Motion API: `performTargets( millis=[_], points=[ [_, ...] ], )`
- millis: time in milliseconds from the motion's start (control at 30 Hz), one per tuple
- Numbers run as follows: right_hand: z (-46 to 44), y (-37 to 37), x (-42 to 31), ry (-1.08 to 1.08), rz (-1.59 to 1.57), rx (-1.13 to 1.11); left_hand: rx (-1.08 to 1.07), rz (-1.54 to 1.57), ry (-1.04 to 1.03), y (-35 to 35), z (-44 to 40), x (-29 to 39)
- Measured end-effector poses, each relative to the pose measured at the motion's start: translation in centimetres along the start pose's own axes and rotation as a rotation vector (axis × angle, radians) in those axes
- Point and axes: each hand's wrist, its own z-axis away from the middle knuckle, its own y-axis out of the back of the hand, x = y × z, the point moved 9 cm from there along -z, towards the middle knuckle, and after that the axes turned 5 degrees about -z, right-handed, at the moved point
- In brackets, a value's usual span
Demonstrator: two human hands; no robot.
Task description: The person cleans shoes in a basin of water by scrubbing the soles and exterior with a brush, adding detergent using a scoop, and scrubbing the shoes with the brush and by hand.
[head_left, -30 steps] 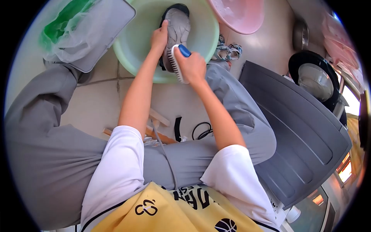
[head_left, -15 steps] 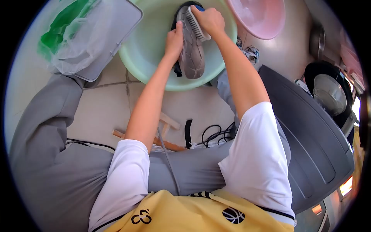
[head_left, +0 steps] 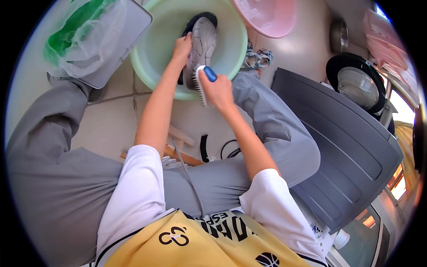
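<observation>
Nearest you, your yellow shirt (head_left: pixel 200 244) and grey trousers (head_left: pixel 53 187) filled the lower view, with some wood (head_left: pixel 181 135) and a black strip (head_left: pixel 203 147) on the floor (head_left: pixel 111 120) between your legs, and a dark panel (head_left: pixel 338 151) beside your right knee. Ahead of these, your right grip (head_left: pixel 218 92) was curled firmly around the brush (head_left: pixel 199 85), thumb along its blue top, bristles turned leftward. The shoe (head_left: pixel 203 44) lay just ahead of that grip and a little to its left, sole up, its long axis running away from you with the far end leaning slightly right. The brush sat at the shoe's near end and reached back past it, over the near rim of the green basin (head_left: pixel 161 35); whether the bristles pressed on the sole could not be told. Your left grip (head_left: pixel 181 49) was the nearer to the shoe, touching it directly: it clasped the left edge around midway, with its thumb up on the side and its other fingers mostly hidden. The shoe was within the basin's rim, though whether it rested on the bottom was unclear. Farther out, a bag (head_left: pixel 100 40) lay to the left, and a pink basin (head_left: pixel 284 22) stood beyond to the right.
</observation>
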Motion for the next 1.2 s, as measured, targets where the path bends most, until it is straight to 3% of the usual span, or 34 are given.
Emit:
performTargets(
  millis=[133,200,333,400,467,533,633,733,867,933,1100,1200],
  points=[
    [-0.1,0.9,-2.9,0.008,0.113,0.056,-0.020,0.021,0.082,0.2,1.5,2.0],
    [-1.9,0.9,-5.2,0.049,0.152,0.044,0.034,-0.308,0.032,1.2,1.7,2.9],
    [-7.6,0.6,-7.1,0.058,0.186,0.097,-0.089,-0.257,0.041,0.8,1.1,1.9],
    [-10.5,0.9,-8.7,0.095,0.248,0.149,-0.030,-0.412,-0.034,1.2,2.9,4.3],
    [-13.5,0.4,-9.2,0.116,0.295,0.138,-0.118,-0.193,0.024,0.5,2.1,2.4],
    [-16.6,0.5,-10.2,0.146,0.350,0.150,-0.026,-0.449,-0.035,1.3,3.1,4.5],
    [-18.3,-0.1,-10.9,0.180,0.391,0.127,0.033,-0.411,-0.042,1.5,3.0,4.7],
    [-17.6,0.2,-10.0,0.160,0.377,0.096,0.029,-0.356,-0.038,1.1,3.3,4.2],
    [-12.9,-0.2,-8.8,0.374,0.308,0.039,0.027,-0.306,-0.065,1.0,2.0,2.1],
    [-9.8,0.3,-7.4,0.346,0.216,0.001,-0.066,-0.110,0.000,0.2,0.6,0.0],
    [-0.8,-0.7,-2.5,0.235,0.031,-0.094,-0.095,-0.228,-0.021,0.3,1.0,1.1],
    [-0.1,-0.3,-3.8,0.262,0.016,-0.064,-0.127,-0.086,-0.017,0.3,2.2,2.3]
  ],
)
